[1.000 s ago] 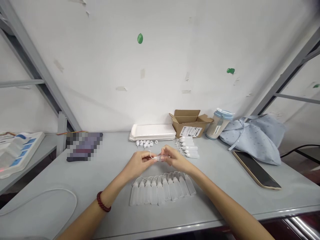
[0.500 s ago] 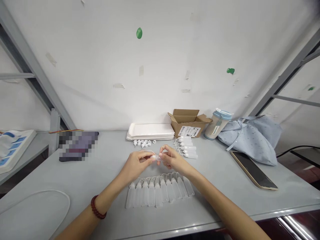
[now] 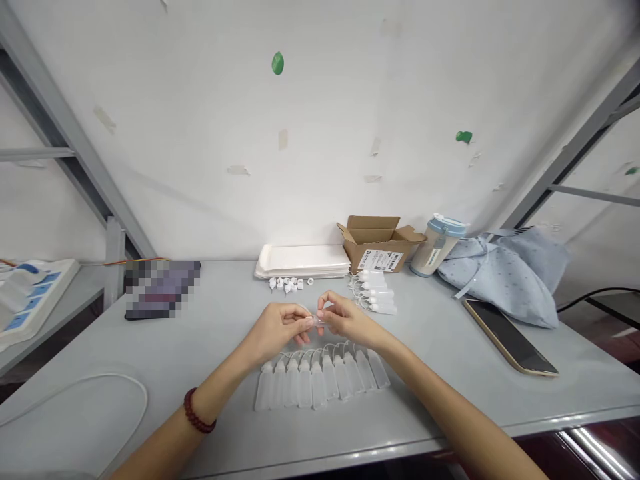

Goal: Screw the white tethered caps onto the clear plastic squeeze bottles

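Observation:
My left hand (image 3: 277, 327) and my right hand (image 3: 344, 317) meet above the middle of the grey table (image 3: 210, 340). Both pinch one small translucent squeeze bottle (image 3: 316, 321) held sideways between their fingertips. Just below the hands lies a row of several like bottles (image 3: 320, 379), side by side, tips pointing away. A second small group of bottles (image 3: 377, 295) lies beyond my right hand. Several loose white caps (image 3: 289, 285) sit behind my left hand. A dark red bead bracelet (image 3: 196, 414) circles my left wrist.
Against the wall stand a stack of white trays (image 3: 303, 261), an open cardboard box (image 3: 378, 241) and a lidded cup (image 3: 436, 245). A blue cloth bag (image 3: 505, 273) and a phone (image 3: 510, 337) lie at the right. A clear bag (image 3: 75, 417) rests at the front left.
Both hands have stayed together on the small bottle, with only slight finger shifts. The camera has drifted a little.

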Motion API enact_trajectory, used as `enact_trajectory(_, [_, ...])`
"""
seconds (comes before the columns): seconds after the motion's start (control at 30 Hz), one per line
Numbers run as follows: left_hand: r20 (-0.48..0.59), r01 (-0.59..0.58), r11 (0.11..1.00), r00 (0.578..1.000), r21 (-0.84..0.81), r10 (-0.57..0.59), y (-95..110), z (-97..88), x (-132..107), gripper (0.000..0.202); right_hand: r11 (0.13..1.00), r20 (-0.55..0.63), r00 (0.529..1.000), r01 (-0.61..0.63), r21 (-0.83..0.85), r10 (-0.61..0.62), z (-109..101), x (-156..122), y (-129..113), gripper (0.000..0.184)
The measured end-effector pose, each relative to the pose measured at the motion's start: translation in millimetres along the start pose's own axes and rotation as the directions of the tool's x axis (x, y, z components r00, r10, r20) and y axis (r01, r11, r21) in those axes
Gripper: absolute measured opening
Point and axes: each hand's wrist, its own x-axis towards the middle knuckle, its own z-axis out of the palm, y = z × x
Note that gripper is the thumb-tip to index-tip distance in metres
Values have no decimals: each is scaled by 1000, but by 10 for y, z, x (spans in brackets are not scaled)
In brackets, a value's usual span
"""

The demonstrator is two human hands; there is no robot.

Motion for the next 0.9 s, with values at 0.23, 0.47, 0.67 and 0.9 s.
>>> enact_trajectory(0.23, [-55,-67,998,996,17,68,37,26,-13,16,999,-17,1000,14,41,-14,1,1,-24,27])
enact_trajectory(0.47, [-3,81,995,997,-57,-81,9,-34,12,38,998,-45,997,62,1,-62,-12,11,2,27])
enact_trajectory(0.67, [-24,-49,997,998,62,51,7,-1,-16,27,998,-63,996,59,-14,-60,-15,0,-15,26])
enact_trajectory(0.9, [-43,-85,990,995,110,90,29,20,-21,31,998,-82,995,59,-30,-61,-25,-12,-27,24])
